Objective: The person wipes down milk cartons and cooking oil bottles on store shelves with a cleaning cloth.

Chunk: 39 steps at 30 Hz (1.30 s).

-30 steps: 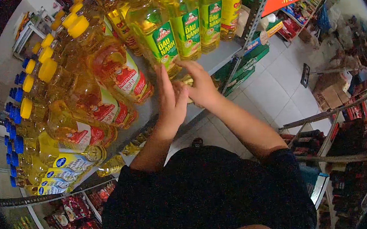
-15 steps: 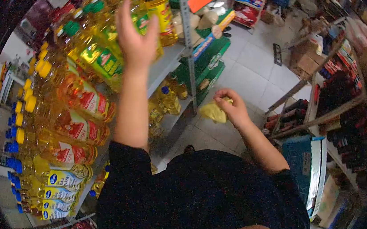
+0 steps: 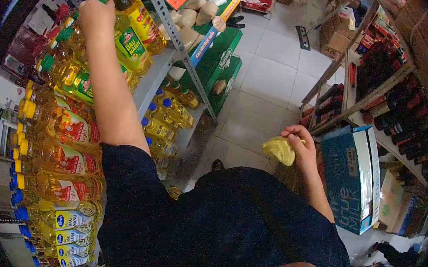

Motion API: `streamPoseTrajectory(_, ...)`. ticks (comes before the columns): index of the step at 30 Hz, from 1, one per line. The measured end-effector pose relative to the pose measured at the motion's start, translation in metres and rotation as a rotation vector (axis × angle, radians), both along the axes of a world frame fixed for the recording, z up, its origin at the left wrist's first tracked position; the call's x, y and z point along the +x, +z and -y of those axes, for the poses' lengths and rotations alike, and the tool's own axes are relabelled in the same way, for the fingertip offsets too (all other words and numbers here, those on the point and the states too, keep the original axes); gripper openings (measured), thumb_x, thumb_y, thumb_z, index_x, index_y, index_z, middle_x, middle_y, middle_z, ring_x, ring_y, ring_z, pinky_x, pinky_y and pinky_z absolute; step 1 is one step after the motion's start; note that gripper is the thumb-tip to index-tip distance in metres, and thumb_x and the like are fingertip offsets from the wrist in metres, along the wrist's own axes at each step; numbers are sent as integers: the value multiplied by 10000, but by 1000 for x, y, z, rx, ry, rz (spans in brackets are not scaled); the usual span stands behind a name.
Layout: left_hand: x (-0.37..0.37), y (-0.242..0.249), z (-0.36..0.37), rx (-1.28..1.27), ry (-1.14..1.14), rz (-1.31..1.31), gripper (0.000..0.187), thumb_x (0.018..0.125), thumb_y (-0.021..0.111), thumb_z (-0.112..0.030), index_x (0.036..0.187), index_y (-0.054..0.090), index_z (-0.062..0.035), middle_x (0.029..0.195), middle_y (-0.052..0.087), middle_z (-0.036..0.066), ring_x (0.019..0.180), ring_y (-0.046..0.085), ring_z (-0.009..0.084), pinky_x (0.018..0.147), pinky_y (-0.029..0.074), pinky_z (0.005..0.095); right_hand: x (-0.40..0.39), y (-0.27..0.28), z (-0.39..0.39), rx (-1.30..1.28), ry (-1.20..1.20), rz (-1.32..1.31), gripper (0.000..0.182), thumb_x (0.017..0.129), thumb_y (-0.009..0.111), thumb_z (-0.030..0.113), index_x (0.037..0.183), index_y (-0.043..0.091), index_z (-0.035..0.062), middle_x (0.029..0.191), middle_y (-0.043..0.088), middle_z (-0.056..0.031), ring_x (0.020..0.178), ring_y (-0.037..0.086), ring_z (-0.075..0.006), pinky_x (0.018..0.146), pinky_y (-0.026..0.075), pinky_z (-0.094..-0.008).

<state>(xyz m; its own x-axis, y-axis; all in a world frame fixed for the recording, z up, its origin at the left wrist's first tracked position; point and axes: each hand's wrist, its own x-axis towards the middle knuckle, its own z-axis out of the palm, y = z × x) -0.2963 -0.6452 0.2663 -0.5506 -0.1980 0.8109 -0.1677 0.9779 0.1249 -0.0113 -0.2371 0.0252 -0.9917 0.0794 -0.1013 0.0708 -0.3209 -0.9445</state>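
Note:
My left hand (image 3: 97, 15) is at the top of the oil shelf, its fingers closed around the green cap of a cooking oil bottle (image 3: 132, 47). That bottle has a green label and stands beside a bottle with a yellow and red label (image 3: 140, 21). Part of the green-capped row, including a tilted-looking bottle (image 3: 74, 84), shows left of my forearm. My right hand (image 3: 303, 147) hangs over the aisle, pinching a crumpled yellow cloth (image 3: 279, 150).
Yellow- and blue-capped oil bottles (image 3: 73, 158) line the left shelf; smaller blue-capped ones (image 3: 170, 112) sit below. A perforated metal post (image 3: 175, 38) bounds the shelf. On the right stand a blue carton (image 3: 342, 182) and a rack of dark bottles (image 3: 404, 108).
My left hand has gone from open above the bottles to closed on a green cap. The view has shifted, and my right hand with the yellow cloth now appears lower and further right.

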Motion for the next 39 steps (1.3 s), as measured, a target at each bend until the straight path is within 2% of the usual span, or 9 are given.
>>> streamPoseTrajectory(5, 34, -18, -34, 167, -418, -178, 420, 679, 684, -188, 1049, 568, -26, 1016, 590, 190, 954, 561, 316, 844, 425, 398, 5, -2, -4, 204, -59, -11, 162, 833, 591, 114, 962, 564, 19, 901, 578, -38, 874, 551, -118, 758, 434, -234)
streamPoseTrajectory(13, 117, -30, -94, 137, -529, -475, 219, 666, 676, -35, 855, 566, -21, 843, 613, 61, 828, 554, 196, 838, 420, 343, 29, -4, -27, 128, -103, 49, 168, 822, 604, 104, 967, 564, 28, 922, 577, -33, 879, 554, -112, 776, 441, -245)
streamPoseTrajectory(16, 169, -37, -126, 549, -1089, -303, 351, 699, 624, 109, 998, 480, -6, 845, 537, 95, 787, 526, 195, 763, 452, 336, 45, -3, -40, 60, -199, 2, 184, 823, 614, 153, 960, 573, 38, 892, 576, -14, 857, 538, -99, 762, 432, -242)
streamPoseTrajectory(21, 207, -56, -215, 944, -1983, 253, 477, 686, 565, 25, 1142, 436, -20, 794, 450, 80, 694, 474, 187, 664, 418, 359, 84, 13, -76, 192, -387, -90, 179, 814, 601, 165, 939, 584, 38, 896, 583, -23, 868, 539, -114, 784, 427, -257)
streamPoseTrajectory(24, 247, -73, -302, 1061, -2088, 235, 520, 648, 537, 50, 1149, 429, -37, 684, 459, 53, 598, 492, 182, 579, 424, 339, 116, 26, -103, 159, -512, -167, 172, 817, 584, 147, 943, 585, 30, 912, 587, -34, 880, 539, -124, 795, 427, -261)
streamPoseTrajectory(28, 276, -74, -377, 669, -2640, 221, 652, 649, 538, 107, 1242, 315, -48, 690, 518, 83, 609, 529, 204, 606, 459, 374, 168, 29, -141, 235, -791, -226, 206, 836, 532, 133, 977, 594, -3, 981, 607, -76, 911, 555, -153, 828, 427, -274)
streamPoseTrajectory(30, 289, -78, -412, 708, -2775, 119, 648, 646, 539, 109, 1232, 314, -53, 694, 522, 88, 616, 534, 208, 612, 467, 392, 193, 27, -157, 146, -916, -257, 208, 858, 502, 133, 975, 594, -14, 1010, 604, -99, 926, 562, -166, 838, 436, -282)
streamPoseTrajectory(37, 334, -124, -495, 742, -2910, 66, 592, 632, 570, 85, 1163, 361, -70, 680, 546, 69, 587, 563, 224, 600, 495, 379, 231, 4, -194, -229, -1492, -471, 301, 919, 458, 234, 1067, 533, -18, 983, 600, -120, 933, 560, -190, 846, 448, -306)
streamPoseTrajectory(39, 340, -139, -503, 549, -2956, 177, 696, 626, 577, 67, 1227, 282, -125, 723, 540, 71, 579, 550, 232, 573, 487, 386, 220, -15, -201, -93, -1432, -373, 298, 899, 473, 230, 1069, 545, -3, 1018, 583, -119, 948, 552, -199, 859, 438, -325)
